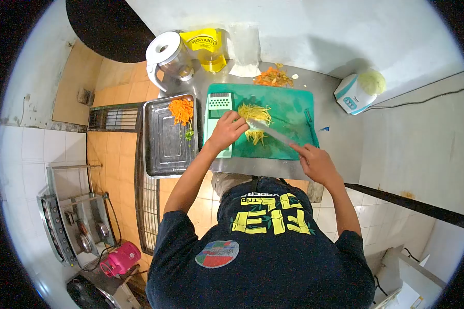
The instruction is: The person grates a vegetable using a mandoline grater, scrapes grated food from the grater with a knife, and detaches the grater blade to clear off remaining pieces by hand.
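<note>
My right hand (317, 162) is wrapped round the handle of a kitchen knife (274, 135). The blade points left and lies across a pile of thin pale-yellow shreds (254, 113) on the green cutting board (288, 105). At the blade's tip is my left hand (229, 130), its fingers bent and together at the pile's left edge; whether they grip the blade or shreds is not clear. Partly under my left wrist, a light-green grater (212, 122) lies along the board's left side.
A metal tray (165, 149) at left holds orange shreds (181, 111) and chopped green pieces (189, 134). Behind the board stand a blender jug (174, 59), a yellow oil pouch (207, 49), and a heap of orange peelings (273, 77). A white-and-blue appliance (350, 95) holds a pale-green round vegetable (371, 82).
</note>
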Demonstrator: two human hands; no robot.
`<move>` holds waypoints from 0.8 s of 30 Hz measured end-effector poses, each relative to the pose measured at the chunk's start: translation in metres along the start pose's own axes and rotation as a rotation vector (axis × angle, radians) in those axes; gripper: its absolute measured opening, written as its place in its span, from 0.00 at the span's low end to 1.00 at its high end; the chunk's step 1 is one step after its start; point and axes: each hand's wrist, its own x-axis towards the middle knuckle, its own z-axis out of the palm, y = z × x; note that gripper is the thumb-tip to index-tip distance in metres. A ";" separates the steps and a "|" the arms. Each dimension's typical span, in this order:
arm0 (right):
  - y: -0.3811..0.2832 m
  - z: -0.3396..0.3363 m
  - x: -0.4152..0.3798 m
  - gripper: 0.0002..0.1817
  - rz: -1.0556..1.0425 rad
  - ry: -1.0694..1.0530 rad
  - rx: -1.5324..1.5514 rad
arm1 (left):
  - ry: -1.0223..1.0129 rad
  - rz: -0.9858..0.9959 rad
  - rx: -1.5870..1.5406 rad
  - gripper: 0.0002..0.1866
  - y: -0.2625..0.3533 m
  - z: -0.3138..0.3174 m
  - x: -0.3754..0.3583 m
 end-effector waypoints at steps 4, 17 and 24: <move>0.004 -0.008 0.006 0.22 0.044 0.037 -0.006 | -0.010 0.027 0.045 0.10 -0.002 -0.002 -0.003; 0.003 -0.011 0.005 0.21 -0.011 0.026 0.046 | -0.022 0.033 0.050 0.09 -0.004 -0.009 -0.004; -0.008 -0.013 0.000 0.21 0.050 0.058 0.330 | -0.008 -0.037 0.041 0.07 0.001 -0.011 -0.007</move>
